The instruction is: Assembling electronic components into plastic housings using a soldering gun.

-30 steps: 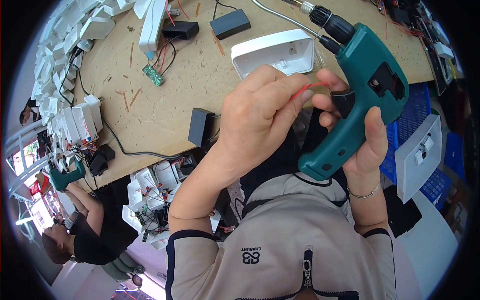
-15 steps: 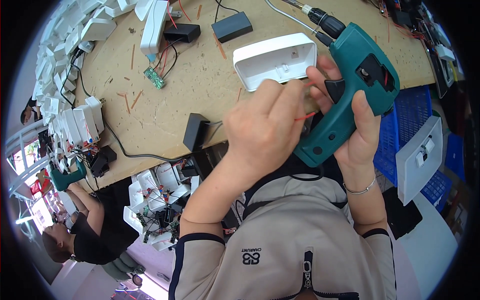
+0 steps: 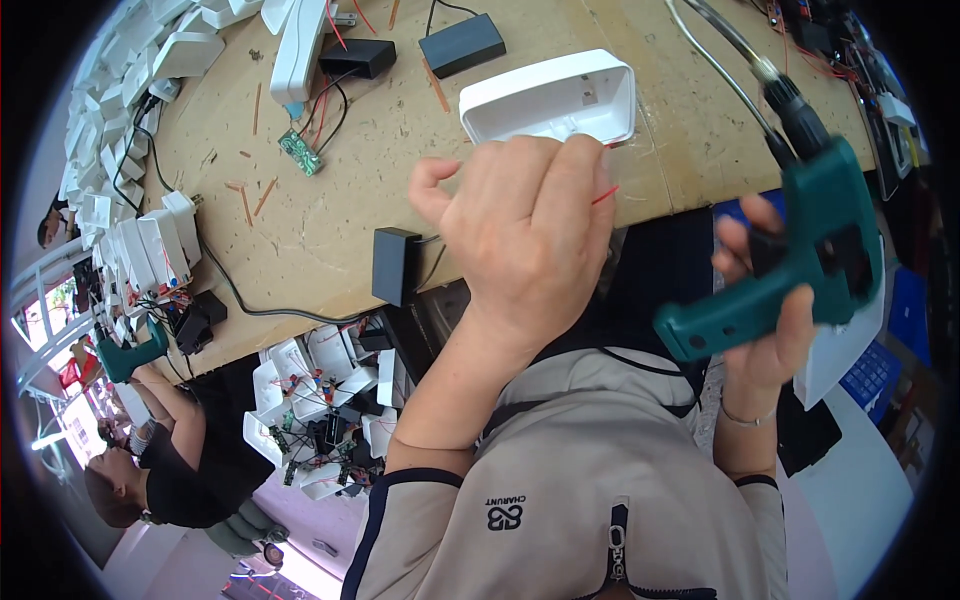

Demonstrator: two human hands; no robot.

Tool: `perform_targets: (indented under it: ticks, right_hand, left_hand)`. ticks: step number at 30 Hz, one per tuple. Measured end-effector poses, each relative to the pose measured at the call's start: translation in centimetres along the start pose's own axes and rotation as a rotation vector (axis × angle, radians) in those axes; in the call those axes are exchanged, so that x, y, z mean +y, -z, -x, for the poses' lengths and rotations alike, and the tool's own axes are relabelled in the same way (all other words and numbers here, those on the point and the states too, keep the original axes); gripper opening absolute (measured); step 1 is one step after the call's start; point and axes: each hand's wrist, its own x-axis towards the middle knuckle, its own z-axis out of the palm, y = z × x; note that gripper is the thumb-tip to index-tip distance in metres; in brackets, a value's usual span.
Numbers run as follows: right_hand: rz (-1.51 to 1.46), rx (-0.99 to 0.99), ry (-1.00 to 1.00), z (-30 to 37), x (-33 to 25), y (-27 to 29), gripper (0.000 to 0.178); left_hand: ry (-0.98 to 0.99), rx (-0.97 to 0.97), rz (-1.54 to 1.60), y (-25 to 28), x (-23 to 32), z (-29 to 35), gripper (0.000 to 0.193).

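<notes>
A: Left hand (image 3: pixel 525 235)?
B: Fingers curled, pinching a thin red wire (image 3: pixel 604 195) w/ the tips, over the bench edge, just below the white plastic shell (image 3: pixel 550 97).
A: Shell look?
B: Open tray shape, rounded corners, hollow side up, lying on the wooden bench (image 3: pixel 330 220).
A: Right hand (image 3: pixel 770 320)?
B: Wrapped round the green power screwdriver (image 3: pixel 800 250), off the bench edge; bit prob. points up, tip hard to see.
</notes>
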Motion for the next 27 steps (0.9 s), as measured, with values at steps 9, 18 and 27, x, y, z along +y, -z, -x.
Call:
perform_targets:
  ticks: [9, 18, 27]
  right_hand:
    - [0.305, 0.115, -0.210, 5.8, -2.9, 0.6, 0.073]
    - [0.420, 0.081, -0.336, 6.7, -2.8, 0.0, 0.073]
    - [0.437, 0.077, -0.326, 5.9, -2.4, -1.1, 0.071]
  left_hand:
    - [0.031, 0.049, -0.053, 0.1, -0.6, -1.6, 0.008]
    - [0.045, -0.043, -0.104, -0.6, -0.6, -2.5, 0.007]
    - [0.027, -0.072, -0.181, -0.3, -0.2, -3.2, 0.009]
